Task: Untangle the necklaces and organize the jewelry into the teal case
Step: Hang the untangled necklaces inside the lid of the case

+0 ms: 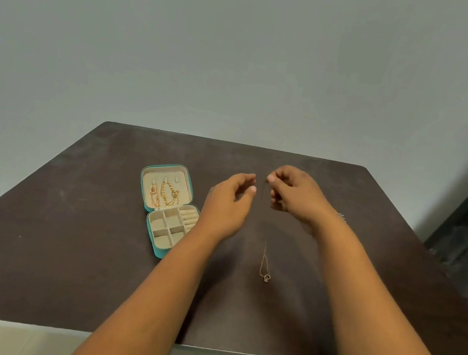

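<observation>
Your left hand [230, 198] and right hand [292, 194] hover right of the open teal case [169, 209], fingers curled, their grip on the thin necklace [266, 264] dangling between your forearms too faint to tell, its pendant near the tabletop [59, 240].

A dark brown table [56, 255] stands against a pale wall [217, 49].
</observation>
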